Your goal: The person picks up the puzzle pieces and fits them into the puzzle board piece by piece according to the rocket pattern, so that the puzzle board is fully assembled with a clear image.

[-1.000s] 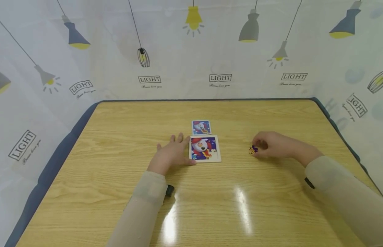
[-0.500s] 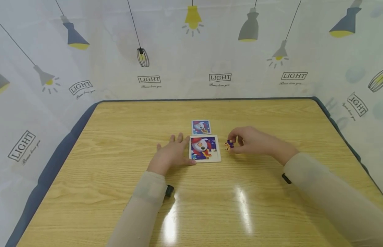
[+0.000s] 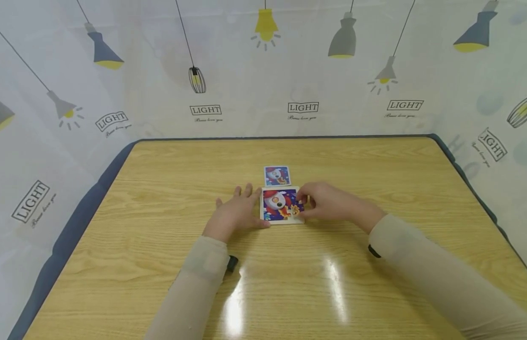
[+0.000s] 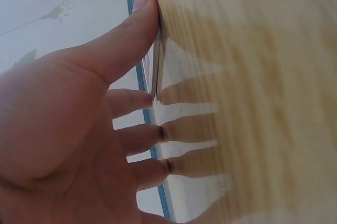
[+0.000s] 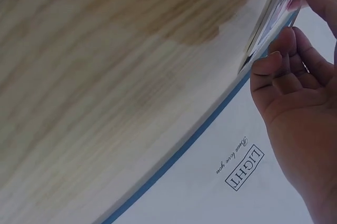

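Note:
A square jigsaw puzzle (image 3: pixel 277 206) with a rocket picture and a pale frame lies flat at mid-table. My left hand (image 3: pixel 237 213) rests beside its left edge, fingers spread, thumb at the lower left corner; the left wrist view shows the thumb (image 4: pixel 134 34) against the frame's side. Over the puzzle's right edge, my right hand (image 3: pixel 324 202) pinches a purple-and-yellow puzzle piece (image 3: pixel 296 210) between thumb and fingers, right at the lower right corner of the picture. The fingers partly cover the piece. In the right wrist view the other fingers (image 5: pixel 287 66) are curled in.
Just behind the puzzle lies a smaller card (image 3: pixel 277 175) with the same rocket picture. The wooden table (image 3: pixel 170 189) has a dark blue edge, and a white curtain (image 3: pixel 246 71) printed with lamps stands around it. Dark straps show at both wrists.
My right hand has moved left with the puzzle piece, from the bare table on the right to the puzzle's lower right corner. The left hand has stayed in place.

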Demonstrator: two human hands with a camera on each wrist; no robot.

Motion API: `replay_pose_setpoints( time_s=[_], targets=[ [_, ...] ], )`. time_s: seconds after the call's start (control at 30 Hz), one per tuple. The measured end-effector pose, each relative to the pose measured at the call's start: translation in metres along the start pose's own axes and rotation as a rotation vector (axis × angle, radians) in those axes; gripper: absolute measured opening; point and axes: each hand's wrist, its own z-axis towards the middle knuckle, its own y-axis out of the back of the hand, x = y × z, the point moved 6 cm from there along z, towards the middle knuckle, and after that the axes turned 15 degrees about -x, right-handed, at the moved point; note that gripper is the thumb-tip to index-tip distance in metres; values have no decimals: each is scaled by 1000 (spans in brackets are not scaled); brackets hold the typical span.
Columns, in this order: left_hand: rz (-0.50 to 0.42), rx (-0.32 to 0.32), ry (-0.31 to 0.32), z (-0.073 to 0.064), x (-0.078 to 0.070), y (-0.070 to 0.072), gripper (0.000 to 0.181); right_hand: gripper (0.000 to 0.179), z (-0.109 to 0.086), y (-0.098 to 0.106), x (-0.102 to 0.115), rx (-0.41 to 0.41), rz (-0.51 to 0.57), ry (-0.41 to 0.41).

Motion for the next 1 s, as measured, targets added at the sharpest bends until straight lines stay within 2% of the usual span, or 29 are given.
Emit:
replay_pose_setpoints(
  time_s=[0.47, 1.0],
  targets=[
    [-9, -14, -4, -1, 1, -1, 107, 38, 1, -13, 5, 32, 17, -16],
    [-10, -19, -8, 0, -1, 0, 107, 38, 3, -15, 6, 50, 3, -14]
  ],
)
